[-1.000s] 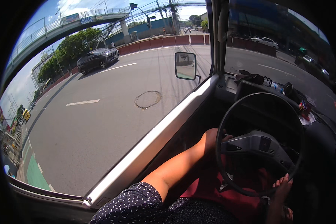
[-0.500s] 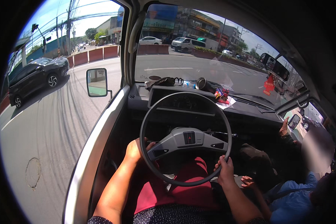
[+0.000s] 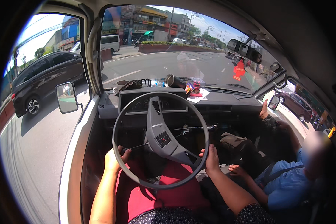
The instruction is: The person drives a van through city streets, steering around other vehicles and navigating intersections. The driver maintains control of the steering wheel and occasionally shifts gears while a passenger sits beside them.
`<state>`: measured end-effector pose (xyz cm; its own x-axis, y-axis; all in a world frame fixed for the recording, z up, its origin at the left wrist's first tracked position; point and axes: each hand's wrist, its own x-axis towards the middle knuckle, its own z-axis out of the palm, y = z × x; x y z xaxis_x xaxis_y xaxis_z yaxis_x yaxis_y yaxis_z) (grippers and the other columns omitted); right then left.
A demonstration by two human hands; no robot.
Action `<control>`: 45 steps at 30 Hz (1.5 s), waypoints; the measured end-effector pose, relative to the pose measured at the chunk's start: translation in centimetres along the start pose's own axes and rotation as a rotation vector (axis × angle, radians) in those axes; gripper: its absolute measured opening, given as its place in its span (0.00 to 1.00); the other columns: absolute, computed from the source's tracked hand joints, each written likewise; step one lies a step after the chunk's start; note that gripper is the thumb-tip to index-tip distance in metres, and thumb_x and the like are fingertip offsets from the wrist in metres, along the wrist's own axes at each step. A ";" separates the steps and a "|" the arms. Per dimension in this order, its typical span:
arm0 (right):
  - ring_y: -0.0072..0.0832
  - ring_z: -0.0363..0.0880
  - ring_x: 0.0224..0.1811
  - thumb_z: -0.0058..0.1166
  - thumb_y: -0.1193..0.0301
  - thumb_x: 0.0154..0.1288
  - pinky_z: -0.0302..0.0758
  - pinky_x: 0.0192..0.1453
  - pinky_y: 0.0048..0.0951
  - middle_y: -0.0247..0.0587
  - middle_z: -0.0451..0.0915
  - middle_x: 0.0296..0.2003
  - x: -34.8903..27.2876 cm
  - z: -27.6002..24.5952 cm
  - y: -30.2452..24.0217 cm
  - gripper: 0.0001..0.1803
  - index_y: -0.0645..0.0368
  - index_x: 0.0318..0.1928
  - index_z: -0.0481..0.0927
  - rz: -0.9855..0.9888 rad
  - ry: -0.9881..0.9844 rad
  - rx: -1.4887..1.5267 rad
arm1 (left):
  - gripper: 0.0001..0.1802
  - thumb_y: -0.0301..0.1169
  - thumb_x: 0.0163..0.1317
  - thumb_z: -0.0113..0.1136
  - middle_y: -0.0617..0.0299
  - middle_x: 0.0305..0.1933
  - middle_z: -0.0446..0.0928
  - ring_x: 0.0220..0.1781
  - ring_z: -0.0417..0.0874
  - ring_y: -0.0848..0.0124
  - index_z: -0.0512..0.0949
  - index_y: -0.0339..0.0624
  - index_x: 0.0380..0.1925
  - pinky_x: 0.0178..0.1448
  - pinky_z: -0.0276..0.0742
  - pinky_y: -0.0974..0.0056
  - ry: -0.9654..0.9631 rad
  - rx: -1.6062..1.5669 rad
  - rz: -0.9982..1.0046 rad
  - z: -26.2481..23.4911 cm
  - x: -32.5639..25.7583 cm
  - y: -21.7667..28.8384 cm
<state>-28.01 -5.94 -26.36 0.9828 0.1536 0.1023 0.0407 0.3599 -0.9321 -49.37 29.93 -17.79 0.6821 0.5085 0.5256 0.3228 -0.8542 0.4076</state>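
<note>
1. Fingers (image 3: 212,150) of the right hand (image 3: 213,163) are wrapped round the lower-right rim of the steering wheel (image 3: 162,139), gripping it beside a spoke end.
2. Left hand (image 3: 111,160) is at the left rim. Its digits pass behind the rim and show inside it, near the tip of a column stalk (image 3: 137,146); cannot tell whether they close on rim or stalk.
3. Wheel position: directly before the driver, between both hands. Change against half a second earlier: the spokes, then spread to either side, have rotated clockwise; one now points up, the other down to the right. Reading: a rightward steering input, hands keeping to the sides of the rim.
4. Beyond the wheel, on the dashboard (image 3: 227,100): dark cloth (image 3: 128,88), black coil (image 3: 146,82), tumbler (image 3: 178,82) on its side, white paper (image 3: 198,99).
5. At right, a passenger in a blue shirt (image 3: 284,186); one hand (image 3: 239,171) low, the other (image 3: 264,110) raised near the right door mirror (image 3: 274,102).
6. Outside left, past the left door mirror (image 3: 67,98): dark SUV (image 3: 37,84), its rear now in view. White van (image 3: 110,44) has shifted toward the left pillar. Reading: vehicle heading and head direction probably both altered; shares not separable.
7. Farther: planted divider (image 3: 168,49).
</note>
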 end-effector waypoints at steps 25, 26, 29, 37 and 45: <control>0.27 0.79 0.30 0.43 0.54 0.84 0.80 0.40 0.36 0.37 0.81 0.34 5.3 -3.7 -3.0 0.24 0.60 0.59 0.81 0.204 -0.418 0.082 | 0.24 0.55 0.65 0.66 0.51 0.30 0.85 0.37 0.89 0.53 0.85 0.43 0.36 0.41 0.82 0.54 -0.158 0.030 -0.127 -1.2 0.9 -0.4; 0.28 0.80 0.36 0.44 0.54 0.84 0.80 0.44 0.37 0.37 0.81 0.36 5.3 -3.8 -2.9 0.25 0.61 0.60 0.81 0.129 -0.482 -0.052 | 0.23 0.55 0.65 0.67 0.51 0.30 0.84 0.37 0.89 0.53 0.85 0.44 0.35 0.41 0.82 0.54 -0.103 0.028 -0.078 -1.4 1.1 -0.5; 0.33 0.82 0.51 0.47 0.52 0.82 0.80 0.57 0.40 0.40 0.83 0.46 6.5 -5.1 -2.8 0.27 0.64 0.60 0.82 0.321 -0.417 -0.171 | 0.23 0.54 0.63 0.68 0.52 0.30 0.85 0.37 0.88 0.52 0.85 0.44 0.34 0.41 0.83 0.53 -0.115 0.008 -0.054 -1.7 1.2 -0.7; 0.14 0.76 0.33 0.42 0.39 0.80 0.71 0.36 0.18 0.25 0.78 0.34 13.8 0.6 -9.7 0.32 0.54 0.58 0.80 -0.075 -0.357 -0.496 | 0.24 0.54 0.65 0.67 0.51 0.32 0.84 0.38 0.88 0.51 0.83 0.41 0.35 0.43 0.82 0.50 -0.097 -0.020 -0.018 -1.5 1.8 -2.1; 0.20 0.63 0.17 0.51 0.48 0.79 0.73 0.28 0.30 0.26 0.63 0.19 10.7 6.2 -8.9 0.19 0.47 0.36 0.71 0.149 -0.385 -0.161 | 0.22 0.53 0.65 0.65 0.51 0.32 0.83 0.39 0.86 0.49 0.81 0.43 0.32 0.45 0.82 0.49 -0.128 -0.086 -0.008 -2.6 1.9 -2.4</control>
<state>-18.93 -1.74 -14.84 0.8429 0.5352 0.0563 -0.0387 0.1646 -0.9856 -50.58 33.19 -15.81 0.7594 0.4926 0.4250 0.2747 -0.8350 0.4769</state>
